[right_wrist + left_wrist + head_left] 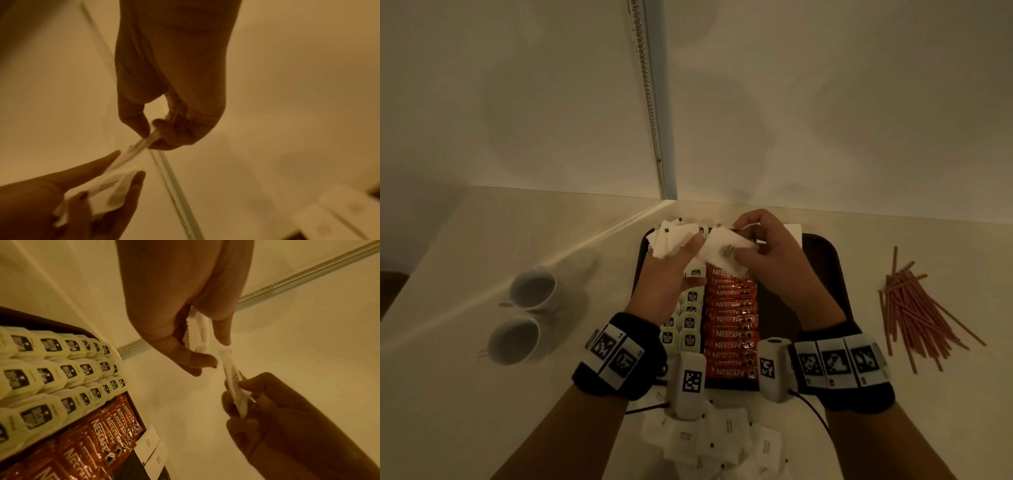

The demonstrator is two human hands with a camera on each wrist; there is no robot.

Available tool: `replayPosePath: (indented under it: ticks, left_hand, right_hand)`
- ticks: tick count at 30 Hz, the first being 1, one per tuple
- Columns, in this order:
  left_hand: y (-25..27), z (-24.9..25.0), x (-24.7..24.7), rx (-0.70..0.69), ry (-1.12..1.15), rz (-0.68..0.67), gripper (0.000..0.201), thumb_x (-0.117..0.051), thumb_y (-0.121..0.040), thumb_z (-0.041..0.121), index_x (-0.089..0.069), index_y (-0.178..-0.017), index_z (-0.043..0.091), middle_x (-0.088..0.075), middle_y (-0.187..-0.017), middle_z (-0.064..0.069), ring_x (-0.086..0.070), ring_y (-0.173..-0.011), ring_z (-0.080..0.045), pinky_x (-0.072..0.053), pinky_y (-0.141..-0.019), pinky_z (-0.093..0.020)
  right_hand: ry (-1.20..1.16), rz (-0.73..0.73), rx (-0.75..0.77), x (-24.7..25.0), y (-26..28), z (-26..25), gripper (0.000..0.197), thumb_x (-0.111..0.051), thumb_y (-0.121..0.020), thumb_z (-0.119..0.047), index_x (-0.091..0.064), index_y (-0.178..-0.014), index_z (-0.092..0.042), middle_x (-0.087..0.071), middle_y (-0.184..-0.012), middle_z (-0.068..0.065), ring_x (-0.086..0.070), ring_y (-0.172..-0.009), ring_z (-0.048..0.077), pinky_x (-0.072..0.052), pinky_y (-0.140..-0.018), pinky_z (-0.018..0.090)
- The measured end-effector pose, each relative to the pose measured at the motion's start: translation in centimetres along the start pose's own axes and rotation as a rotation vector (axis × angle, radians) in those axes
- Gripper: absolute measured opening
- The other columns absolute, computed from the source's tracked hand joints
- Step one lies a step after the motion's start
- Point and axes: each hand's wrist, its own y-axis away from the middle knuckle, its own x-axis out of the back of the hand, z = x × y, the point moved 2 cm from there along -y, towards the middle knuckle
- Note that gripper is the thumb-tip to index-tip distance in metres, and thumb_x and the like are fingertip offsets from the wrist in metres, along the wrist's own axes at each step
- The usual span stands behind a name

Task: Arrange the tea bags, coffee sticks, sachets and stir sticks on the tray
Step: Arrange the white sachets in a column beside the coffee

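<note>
Above the far end of the dark rectangular tray (822,260), the left hand (671,274) holds a fanned bunch of white paper sachets (674,240) in its grip. The right hand (767,253) pinches one white sachet (726,251) between thumb and fingers. More lie loose on the pale desk (465,274).

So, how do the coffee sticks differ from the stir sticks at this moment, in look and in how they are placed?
The coffee sticks lie on the dark tray; the stir sticks lie off it, on the counter to the right. The coffee sticks form one neat overlapping column; the stir sticks are a loose, crossing pile. The coffee sticks are wide orange printed packets; the stir sticks are thin, plain and reddish-brown. Neither hand touches either group.
</note>
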Motion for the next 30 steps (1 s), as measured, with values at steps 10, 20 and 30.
replayPosePath:
  ticks: [10,20,30]
  left_hand:
    - [1.2,-0.4,-1.0,-0.044,-0.075,-0.175,0.033,-0.062,-0.085,-0.004,-0.059,-0.107,0.02,-0.072,-0.089,0.001,-0.068,-0.079,-0.013,-0.055,-0.059,-0.024]
    - [1.2,-1.7,-1.4,-0.036,0.05,-0.064,0.034,-0.059,-0.086,-0.006,-0.059,-0.105,0.022,-0.072,-0.102,-0.003,-0.07,-0.092,-0.018,-0.058,-0.073,-0.028]
    - [-0.2,-2.1,1.3,0.15,0.243,0.061,0.022,-0.038,-0.097,0.006,-0.057,-0.105,0.009,-0.072,-0.084,-0.016,-0.071,-0.075,-0.032,-0.06,-0.06,-0.029]
  right_hand:
    - [0.111,0.074,0.191,1.0,0.4,-2.5,0.018,-0.066,-0.085,-0.016,-0.062,-0.102,-0.018,-0.065,-0.096,-0.011,-0.063,-0.083,-0.004,-0.052,-0.065,0.012]
    - [-0.28,0.131,-0.107,0.4,1.7,1.6,0.01,-0.061,-0.086,-0.012,-0.067,-0.094,-0.015,-0.072,-0.088,-0.001,-0.069,-0.078,0.012,-0.057,-0.073,0.026]
    - [0.099,0.489,-0.344,7.2,-2.3,12.4,0.017,-0.062,-0.089,-0.014,-0.064,-0.105,-0.012,-0.066,-0.107,0.006,-0.062,-0.095,0.019,-0.054,-0.083,0.034]
